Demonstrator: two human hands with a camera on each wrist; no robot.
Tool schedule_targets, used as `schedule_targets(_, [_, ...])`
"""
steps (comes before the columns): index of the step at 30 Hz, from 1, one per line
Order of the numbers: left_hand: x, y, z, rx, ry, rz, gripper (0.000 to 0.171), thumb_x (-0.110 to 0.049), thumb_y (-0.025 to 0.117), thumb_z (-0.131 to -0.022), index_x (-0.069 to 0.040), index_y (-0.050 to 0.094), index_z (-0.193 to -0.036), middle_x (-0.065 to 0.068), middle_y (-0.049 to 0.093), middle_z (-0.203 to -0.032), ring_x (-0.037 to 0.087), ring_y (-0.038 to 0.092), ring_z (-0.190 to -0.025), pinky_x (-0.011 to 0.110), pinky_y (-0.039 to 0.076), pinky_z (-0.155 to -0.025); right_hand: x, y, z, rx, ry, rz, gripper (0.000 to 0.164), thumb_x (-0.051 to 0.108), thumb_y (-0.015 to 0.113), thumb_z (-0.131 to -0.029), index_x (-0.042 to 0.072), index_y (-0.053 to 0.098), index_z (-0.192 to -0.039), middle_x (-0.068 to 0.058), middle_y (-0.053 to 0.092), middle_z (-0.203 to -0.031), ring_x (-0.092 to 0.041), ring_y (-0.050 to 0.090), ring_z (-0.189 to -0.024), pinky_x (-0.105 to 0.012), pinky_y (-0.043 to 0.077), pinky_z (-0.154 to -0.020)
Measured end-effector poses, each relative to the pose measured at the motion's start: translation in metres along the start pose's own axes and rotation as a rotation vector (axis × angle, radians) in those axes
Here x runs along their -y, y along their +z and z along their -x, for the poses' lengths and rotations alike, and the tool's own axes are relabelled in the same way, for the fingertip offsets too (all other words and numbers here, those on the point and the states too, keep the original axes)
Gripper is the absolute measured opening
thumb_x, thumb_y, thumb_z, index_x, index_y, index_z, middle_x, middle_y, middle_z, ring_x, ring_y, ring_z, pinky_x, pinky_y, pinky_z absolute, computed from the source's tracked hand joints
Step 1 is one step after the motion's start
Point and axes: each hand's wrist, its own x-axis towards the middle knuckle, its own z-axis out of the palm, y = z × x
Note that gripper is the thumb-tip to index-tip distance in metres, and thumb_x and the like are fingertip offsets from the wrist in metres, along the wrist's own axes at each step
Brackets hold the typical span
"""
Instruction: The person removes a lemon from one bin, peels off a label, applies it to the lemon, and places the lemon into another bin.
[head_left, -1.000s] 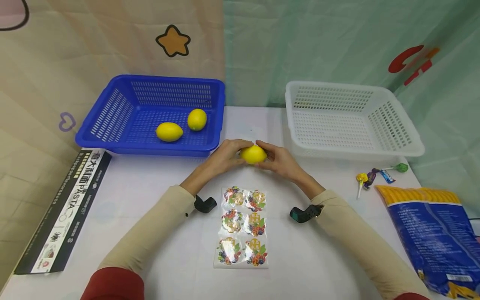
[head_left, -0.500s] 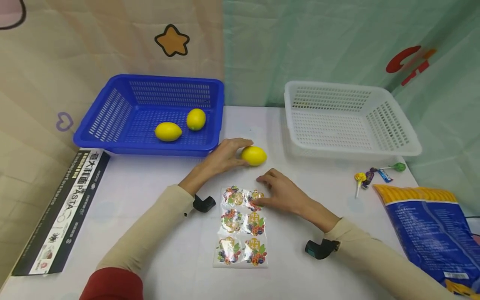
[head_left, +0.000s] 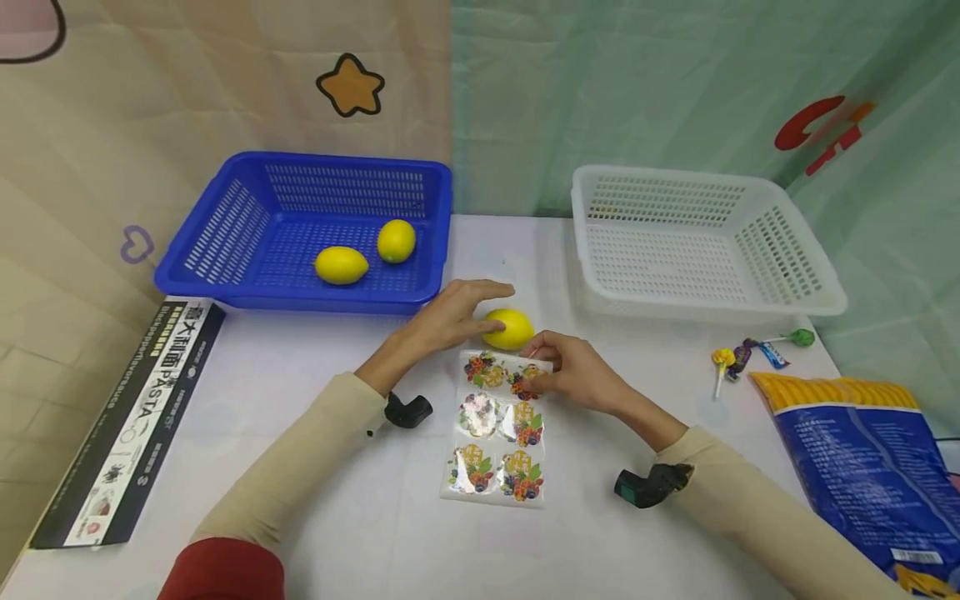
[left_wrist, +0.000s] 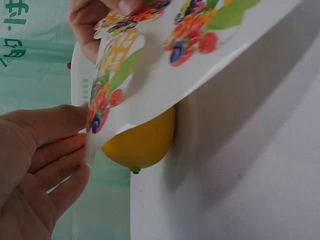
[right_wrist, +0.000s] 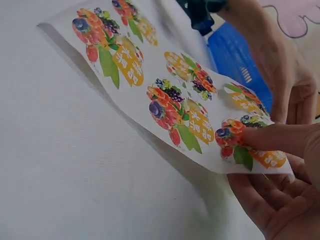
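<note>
In the head view my right hand (head_left: pixel 581 372) pinches the upper right corner of a sheet of fruit stickers (head_left: pixel 497 429). The right wrist view has the thumb on top of the sticker sheet (right_wrist: pixel 145 125) and the fingers beneath, with the sheet lifted and bowed. My left hand (head_left: pixel 448 318) is beside a yellow lemon (head_left: pixel 513 335), fingers extended and thumb overlapping the fruit. From the left wrist, the lemon (left_wrist: pixel 145 142) rests on the table, partly hidden behind the raised sheet, and the left fingertips are right at the sheet's edge.
Two more lemons lie in a blue basket (head_left: pixel 300 293) at the back left. A white basket (head_left: pixel 705 304) stands back right. Candies and lollipops (head_left: pixel 723 358) and a blue bag (head_left: pixel 877 467) are on the right. A long pasta box (head_left: pixel 127 433) borders the left.
My right hand left the lemon, came down to the sticker sheet, took its upper right corner and raised it toward the lemon. My left hand's fingers loosened around the lemon.
</note>
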Motion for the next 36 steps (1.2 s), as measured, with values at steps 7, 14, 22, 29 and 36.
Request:
schedule_targets(7, [-0.008, -0.003, 0.0, -0.037, 0.05, 0.044, 0.035, -0.005, 0.062, -0.096, 0.003, 0.061, -0.13, 0.015, 0.06, -0.134, 0.027, 0.054, -0.127, 0.036, 0.041, -0.109, 0.002, -0.023, -0.001, -0.035, 0.038, -0.155, 0.037, 0.021, 0.077, -0.086, 0.003, 0.067, -0.116, -0.012, 0.074, -0.095, -0.025, 0.071, -0.079, -0.037, 0.059, -0.07])
schedule_targets(14, [-0.03, -0.026, 0.003, -0.099, 0.164, 0.096, 0.028, -0.002, 0.061, -0.096, 0.001, 0.067, -0.123, 0.013, 0.066, -0.125, 0.024, 0.061, -0.118, 0.032, 0.05, -0.1, 0.01, -0.038, 0.001, -0.126, -0.003, -0.234, 0.039, 0.018, 0.075, -0.088, 0.0, 0.064, -0.121, -0.013, 0.074, -0.099, -0.023, 0.071, -0.084, -0.037, 0.059, -0.065])
schedule_targets(22, [-0.037, -0.036, 0.004, -0.003, 0.168, 0.113, 0.026, -0.003, 0.068, -0.092, -0.002, 0.071, -0.117, 0.009, 0.071, -0.114, 0.016, 0.069, -0.102, 0.024, 0.056, -0.085, 0.019, -0.042, 0.006, -0.146, -0.053, -0.238, 0.037, 0.016, 0.075, -0.089, 0.001, 0.065, -0.12, -0.013, 0.074, -0.1, -0.027, 0.071, -0.085, -0.033, 0.058, -0.065])
schedule_targets(29, [-0.036, -0.037, 0.005, -0.032, 0.141, 0.064, 0.025, -0.006, 0.071, -0.09, -0.002, 0.073, -0.115, 0.009, 0.071, -0.113, 0.02, 0.069, -0.102, 0.029, 0.056, -0.086, 0.019, -0.041, 0.006, -0.149, -0.047, -0.226, 0.037, 0.016, 0.075, -0.088, 0.0, 0.065, -0.121, -0.012, 0.075, -0.099, -0.024, 0.071, -0.082, -0.033, 0.059, -0.066])
schedule_targets(36, [-0.038, -0.038, 0.004, -0.044, 0.132, 0.057, 0.011, -0.005, 0.072, -0.089, -0.004, 0.077, -0.099, 0.008, 0.071, -0.116, 0.021, 0.068, -0.104, 0.03, 0.056, -0.088, 0.018, -0.04, 0.007, -0.163, -0.02, -0.23, 0.04, 0.017, 0.074, -0.09, 0.0, 0.063, -0.124, -0.012, 0.075, -0.099, -0.02, 0.071, -0.083, -0.031, 0.058, -0.065])
